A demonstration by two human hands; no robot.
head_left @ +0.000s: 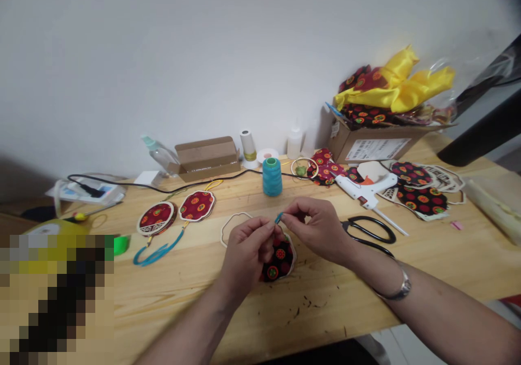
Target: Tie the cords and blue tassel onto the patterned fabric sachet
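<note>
Both hands meet above the table's middle. Pinched between the fingertips of my left hand (253, 241) and my right hand (311, 225) is a small blue thread bundle (279, 218). Beneath them lies a black fabric piece (279, 262) with red and orange flowers and a pale scalloped frame. Part of it is hidden by my left hand. A pale empty frame (224, 228) sits behind my left hand. Just beyond the hands stands a blue thread spool (272, 178). Black-handled scissors (372, 229) rest beside my right wrist.
To the left lie two finished-looking ornaments, a round one (157, 218) and a scalloped one (197, 206), with blue tassels (159, 254). A white glue gun (366, 189) lies at right, near a cardboard box (376, 142) of fabric. A black cable (195, 183) crosses the back.
</note>
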